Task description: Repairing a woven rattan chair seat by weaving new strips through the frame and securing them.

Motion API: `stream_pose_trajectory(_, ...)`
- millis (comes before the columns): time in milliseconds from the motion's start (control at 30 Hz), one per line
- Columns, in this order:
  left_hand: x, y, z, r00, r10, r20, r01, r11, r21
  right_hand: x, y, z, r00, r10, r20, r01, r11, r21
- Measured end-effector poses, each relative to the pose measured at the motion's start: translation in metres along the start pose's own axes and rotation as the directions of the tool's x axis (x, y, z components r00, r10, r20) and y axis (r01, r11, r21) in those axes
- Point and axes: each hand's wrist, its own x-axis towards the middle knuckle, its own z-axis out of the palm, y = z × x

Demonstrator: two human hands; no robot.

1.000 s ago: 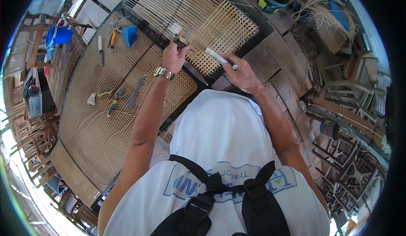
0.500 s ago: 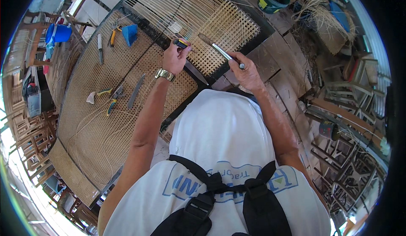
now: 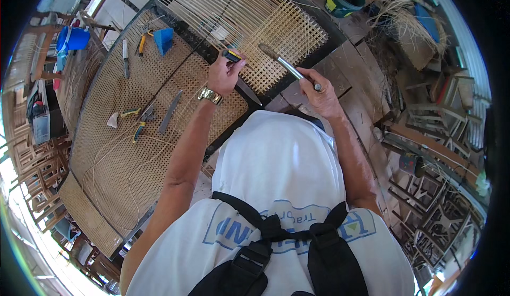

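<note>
My left hand point(image 3: 225, 73), wearing a gold watch, is closed around a tool with a black-and-yellow handle point(image 3: 231, 56). Its working end is hard to make out. It is over the woven cane strip point(image 3: 284, 41), near where the weave meets unwoven strands point(image 3: 212, 4). My right hand point(image 3: 320, 91) grips a silver-shafted tool point(image 3: 289, 67) with a dull brown, broader end, which hovers over or rests on the weave; I cannot tell which. A knife-like blade point(image 3: 248, 91) lies at the strip's near edge, below my left hand.
On the cane panel point(image 3: 111, 136) to the left lie yellow-and-black pliers point(image 3: 139, 131), a long blade point(image 3: 170, 113), a white-handled knife point(image 3: 125, 57), a blue wedge-shaped piece point(image 3: 163, 41) and loose strands. A green bucket point(image 3: 344, 0) stands at the far right, near piled fibre point(image 3: 396, 9).
My right hand and the silver-shafted tool have moved slightly right and nearer to me. My left hand has shifted a little to the right, still holding its tool.
</note>
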Motion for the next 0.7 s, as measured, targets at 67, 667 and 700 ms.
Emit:
stream_pose_trajectory(67,-0.003,0.013,-0.002,1.0,-0.003,0.022,0.002,1.0,0.029,-0.002,0.0,0.0,1.0,0.003,-0.007,-0.003,1.0,-0.001)
stream_pose_trajectory(667,0.002,-0.014,0.005,0.998,0.066,0.023,-0.065,0.997,-0.05,-0.003,0.009,0.005,0.982,0.051,0.181,-0.028,0.992,-0.125)
stream_pose_trajectory(700,0.002,-0.023,0.006,0.993,0.114,0.002,-0.114,0.992,-0.054,-0.003,0.005,0.002,0.983,0.074,0.171,-0.058,0.994,-0.094)
